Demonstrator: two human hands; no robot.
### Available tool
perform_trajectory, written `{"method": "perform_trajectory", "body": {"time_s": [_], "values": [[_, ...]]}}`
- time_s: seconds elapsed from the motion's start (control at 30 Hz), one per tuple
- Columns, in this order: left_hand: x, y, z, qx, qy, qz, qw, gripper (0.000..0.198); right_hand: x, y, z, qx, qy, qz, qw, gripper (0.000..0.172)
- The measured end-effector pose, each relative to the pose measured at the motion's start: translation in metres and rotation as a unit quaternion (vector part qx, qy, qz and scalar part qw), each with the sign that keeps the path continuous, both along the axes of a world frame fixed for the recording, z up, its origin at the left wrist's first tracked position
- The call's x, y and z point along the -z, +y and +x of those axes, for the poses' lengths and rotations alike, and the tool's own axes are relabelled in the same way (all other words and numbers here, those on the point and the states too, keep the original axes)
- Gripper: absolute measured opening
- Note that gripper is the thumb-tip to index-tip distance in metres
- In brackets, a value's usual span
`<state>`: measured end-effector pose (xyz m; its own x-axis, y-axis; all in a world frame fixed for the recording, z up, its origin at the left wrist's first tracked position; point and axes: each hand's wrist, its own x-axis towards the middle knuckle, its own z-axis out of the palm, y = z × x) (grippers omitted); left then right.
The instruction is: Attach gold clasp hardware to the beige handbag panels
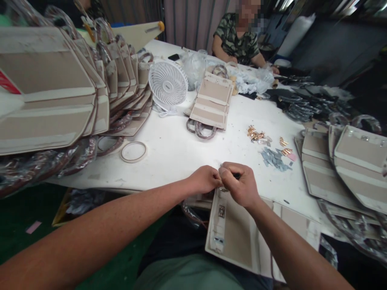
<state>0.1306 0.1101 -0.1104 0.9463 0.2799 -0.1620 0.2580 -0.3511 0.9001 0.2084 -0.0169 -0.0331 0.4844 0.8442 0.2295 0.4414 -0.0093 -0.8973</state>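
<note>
A beige handbag [238,233] lies across my lap at the near edge of the white table [181,149]. Both hands meet at the bag's top edge. My left hand [204,180] is closed in a pinch against a small part there that I cannot make out. My right hand [240,183] is closed too, around a thin dark tool whose tip shows at the knuckles. A pile of small gold metal fittings [256,135] and grey plastic wrappers [273,158] lies just beyond my right hand.
Stacks of beige bags stand at the left [60,92] and right [347,165], with one more pile mid-table [211,102]. A white desk fan [167,85] and a tape ring [133,152] sit left of centre. A person in a camouflage shirt [237,40] works at the far side.
</note>
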Motion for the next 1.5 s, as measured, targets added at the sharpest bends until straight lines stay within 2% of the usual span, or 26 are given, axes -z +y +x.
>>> {"method": "perform_trajectory", "body": {"time_s": [0.1,0.17,0.23,0.4,0.57,0.7,0.83,0.9,1.0,1.07,1.17,1.27,1.3,1.4,1.5], "values": [[-0.004,-0.001,-0.003,-0.001,0.007,-0.005,1.000,0.014,-0.003,-0.008,0.004,0.030,0.078,0.085,0.993,0.047],[-0.004,-0.002,-0.004,0.000,0.009,-0.005,1.000,0.013,-0.005,-0.010,0.002,0.039,0.139,0.174,0.974,0.047],[-0.005,-0.003,-0.005,0.002,0.008,-0.003,1.000,0.013,-0.002,-0.010,-0.003,0.041,0.156,0.220,0.962,0.047],[-0.007,-0.002,-0.005,0.009,0.006,0.001,1.000,0.016,0.008,-0.011,-0.013,0.046,0.144,0.176,0.973,0.048],[-0.004,-0.003,-0.004,-0.001,0.008,-0.003,1.000,0.016,0.005,-0.018,-0.009,0.051,0.134,0.236,0.961,0.049],[-0.003,-0.003,-0.005,-0.006,0.013,-0.015,1.000,0.018,0.012,-0.021,-0.004,0.079,0.143,0.190,0.968,0.048],[-0.005,-0.002,-0.006,-0.007,0.018,-0.023,1.000,0.017,0.015,-0.019,-0.006,0.096,0.143,0.214,0.961,0.049],[-0.009,-0.003,-0.007,-0.011,0.024,-0.023,0.999,0.020,0.011,-0.015,-0.007,0.099,0.134,0.164,0.972,0.048],[-0.016,-0.005,-0.009,-0.013,0.030,-0.017,0.999,0.029,0.004,-0.018,-0.004,0.101,0.079,0.027,0.991,0.048],[-0.020,-0.006,-0.011,-0.007,0.028,-0.013,1.000,0.035,0.003,-0.034,0.004,0.126,0.001,-0.042,0.991,0.043],[-0.027,-0.006,-0.014,0.014,0.017,-0.009,1.000,0.038,0.016,-0.075,0.020,0.167,-0.120,-0.126,0.970,0.018],[-0.041,-0.011,-0.016,0.048,0.000,-0.010,0.999,0.035,0.036,-0.125,0.034,0.154,-0.167,-0.222,0.948,0.040],[-0.047,-0.015,-0.016,0.061,-0.006,-0.002,0.998,0.033,0.041,-0.140,0.036,0.148,-0.169,-0.236,0.945,0.041],[-0.073,-0.033,-0.012,0.099,-0.034,0.054,0.993,0.028,0.039,-0.179,0.036,0.155,-0.153,-0.204,0.955,0.035],[-0.097,-0.053,0.000,0.128,-0.063,0.088,0.986,0.027,0.020,-0.207,0.033,0.172,-0.101,-0.145,0.969,0.026]]}}
